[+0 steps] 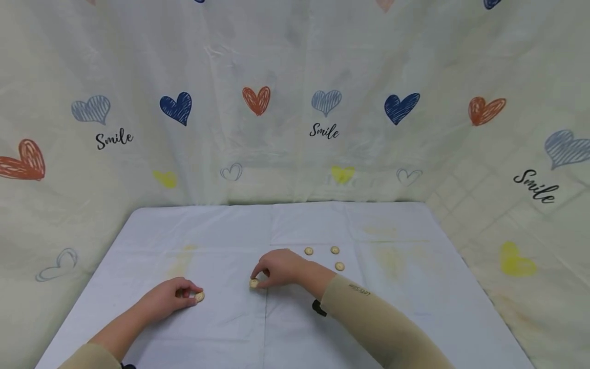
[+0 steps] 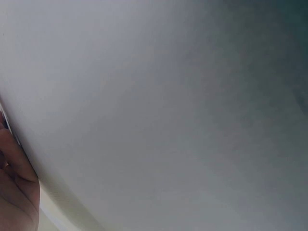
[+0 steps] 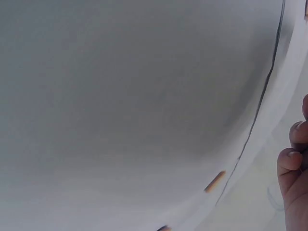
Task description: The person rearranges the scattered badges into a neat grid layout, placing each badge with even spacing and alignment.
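Note:
In the head view my left hand [image 1: 167, 299] is low over the left half of the white-covered table. Between thumb and fingers it pinches a small round wooden piece [image 1: 199, 296]. My right hand [image 1: 279, 268] is near the table's middle, its thumb and index finger pinching a second round wooden piece [image 1: 254, 283]. Faint marks show on the pieces' faces, too small to read. At the left edge of the left wrist view only part of the left hand [image 2: 17, 178] appears. Curled fingers of the right hand [image 3: 296, 168] show at the right edge of its wrist view.
Behind the right forearm lie three more round wooden pieces: a left one [image 1: 309, 251], a back one [image 1: 335, 250] and a front one [image 1: 339, 266]. A creased white cloth [image 1: 415, 307] covers the table. Around it hangs a heart-printed curtain [image 1: 286, 154].

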The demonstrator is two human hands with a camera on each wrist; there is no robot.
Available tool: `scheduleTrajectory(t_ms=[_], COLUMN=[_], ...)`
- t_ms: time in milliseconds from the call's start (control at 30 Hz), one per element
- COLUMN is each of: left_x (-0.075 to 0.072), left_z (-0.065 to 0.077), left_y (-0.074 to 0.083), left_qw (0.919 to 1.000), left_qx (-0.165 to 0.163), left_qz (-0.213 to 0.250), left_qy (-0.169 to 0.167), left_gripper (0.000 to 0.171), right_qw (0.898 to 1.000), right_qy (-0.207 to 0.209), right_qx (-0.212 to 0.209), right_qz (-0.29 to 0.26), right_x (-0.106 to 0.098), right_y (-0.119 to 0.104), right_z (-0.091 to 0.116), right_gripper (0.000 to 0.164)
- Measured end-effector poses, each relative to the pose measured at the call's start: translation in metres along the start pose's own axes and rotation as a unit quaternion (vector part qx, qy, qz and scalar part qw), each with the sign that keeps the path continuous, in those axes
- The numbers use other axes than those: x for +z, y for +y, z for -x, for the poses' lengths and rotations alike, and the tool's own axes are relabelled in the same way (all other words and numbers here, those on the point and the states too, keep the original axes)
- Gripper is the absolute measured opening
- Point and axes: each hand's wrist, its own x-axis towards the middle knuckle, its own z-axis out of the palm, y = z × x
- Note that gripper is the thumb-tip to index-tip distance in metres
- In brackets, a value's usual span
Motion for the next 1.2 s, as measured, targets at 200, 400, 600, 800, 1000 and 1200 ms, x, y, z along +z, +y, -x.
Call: scheduleTrajectory(t_ms=[200, 400, 600, 800, 1000, 1200], left_x=[-0.001, -0.001, 0.001, 0.002, 0.002, 0.003], left_z=[0.003, 0.001, 0.001, 0.001, 0.004, 0.005], left_y=[0.004, 0.008, 0.006, 0.005, 0.008, 0.011], left_qw=[1.0000, 1.0000, 0.9999, 0.9997, 0.9995, 0.9994], left_qx=[0.002, -0.003, -0.003, 0.000, -0.003, -0.011], left_qz=[0.006, -0.001, -0.011, -0.021, -0.025, -0.026], left_qy=[0.000, 0.006, 0.004, 0.008, 0.017, 0.020], left_gripper=[0.023, 0.022, 0.024, 0.025, 0.024, 0.025], right_qw=[0.998, 0.991, 0.977, 0.974, 0.977, 0.984], right_qy=[0.016, 0.037, 0.063, 0.064, 0.053, 0.047], right_qx=[0.051, 0.122, 0.187, 0.200, 0.182, 0.163], right_qz=[-0.014, -0.029, -0.074, -0.086, -0.096, -0.050], right_x=[-0.008, -0.018, -0.021, -0.022, -0.017, -0.006], right_y=[0.036, 0.075, 0.098, 0.104, 0.103, 0.102], right_z=[0.030, 0.076, 0.113, 0.118, 0.109, 0.098], right_gripper=[0.022, 0.021, 0.020, 0.020, 0.018, 0.016])
